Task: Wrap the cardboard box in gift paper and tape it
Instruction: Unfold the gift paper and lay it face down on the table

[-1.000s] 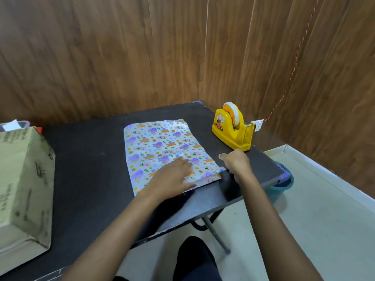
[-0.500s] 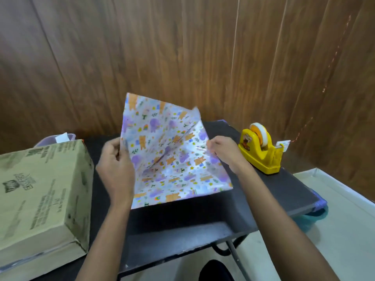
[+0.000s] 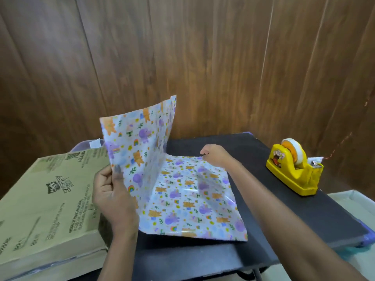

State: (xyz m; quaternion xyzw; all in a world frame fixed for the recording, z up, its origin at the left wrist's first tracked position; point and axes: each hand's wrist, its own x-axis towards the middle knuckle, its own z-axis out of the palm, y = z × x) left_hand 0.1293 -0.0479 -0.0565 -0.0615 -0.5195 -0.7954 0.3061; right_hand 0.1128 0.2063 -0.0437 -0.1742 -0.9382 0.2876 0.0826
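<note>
Gift paper [image 3: 182, 189] is opening out between our two grips. We are pinching its left edge in the left grip [image 3: 113, 197], thumb on the printed face and fingers behind, so the half beside this grip is standing upright. The right grip [image 3: 217, 157] is curling its fingers at the far edge of the sheet and pinching it there. The half running from this grip back toward us is lying on the black counter [image 3: 284, 216], with its near edge lifting slightly.

Half a second ago we were holding the whole sheet up off the counter, creased on a diagonal between the grips. Now the part below the right grip is lying down, and a straight fold is running between the upright half and the flat half. A second ago the sheet was lying folded and flat, with the left grip pressing on it with straight fingers and the right grip at its near right corner.

Just left of the left grip, the cardboard box [image 3: 50, 199] is lying flat with its printed face up; the upright half of the paper is covering its far corner in our view. Well to the right of the right grip, a yellow tape dispenser [image 3: 294, 171] is sitting on the counter.
</note>
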